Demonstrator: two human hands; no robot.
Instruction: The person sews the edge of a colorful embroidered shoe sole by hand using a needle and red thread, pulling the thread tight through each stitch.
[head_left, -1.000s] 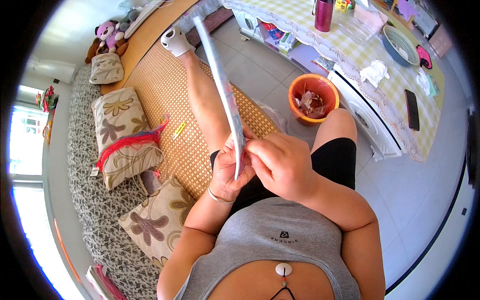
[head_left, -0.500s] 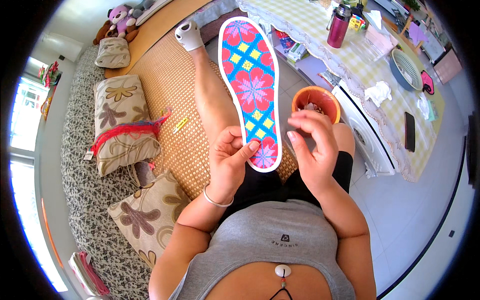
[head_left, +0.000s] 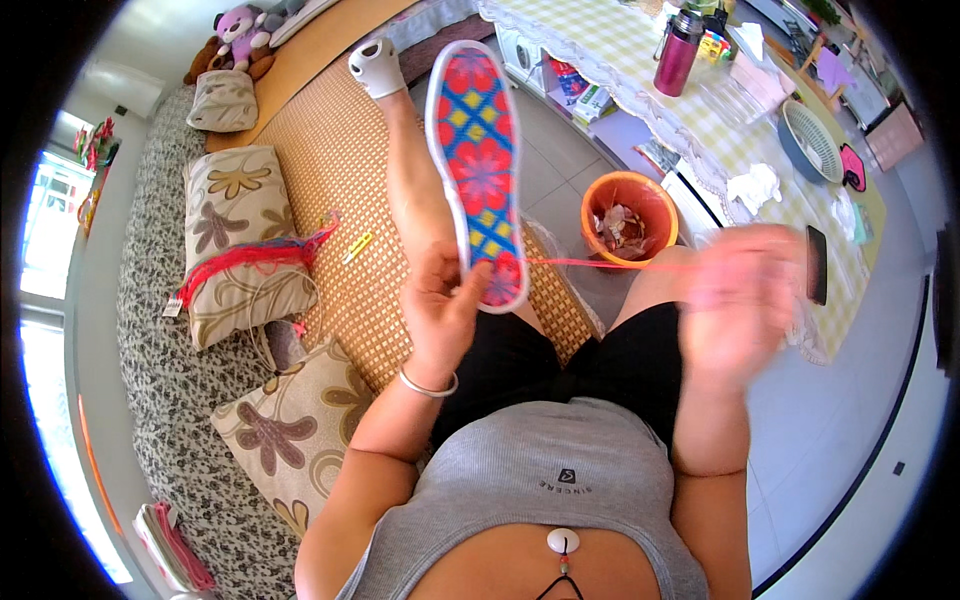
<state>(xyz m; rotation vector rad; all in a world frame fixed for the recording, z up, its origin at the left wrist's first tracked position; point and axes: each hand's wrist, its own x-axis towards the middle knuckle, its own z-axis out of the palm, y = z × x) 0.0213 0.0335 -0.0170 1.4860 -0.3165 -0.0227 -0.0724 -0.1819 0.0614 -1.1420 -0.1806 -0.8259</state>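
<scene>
An embroidered insole, white-edged with red flowers and yellow diamonds on blue, stands upright before me. My left hand grips its lower end, thumb on the patterned face and fingers behind. From the insole's lower right edge a pink-red thread runs taut to my right hand, which is out to the right and smeared by motion. That hand is closed on the thread; a needle, if there is one, cannot be made out.
An orange bin with scraps inside stands beyond my right knee. A cloth-covered table carries a maroon flask, a basket and a phone. Left, red and blue yarn drapes over a cushion; a yellow cutter lies on the woven mat.
My right hand has swung right, away from the insole, and the thread now stretches between them. The insole has shifted slightly left and turned a little. The bin's contents have come into view.
</scene>
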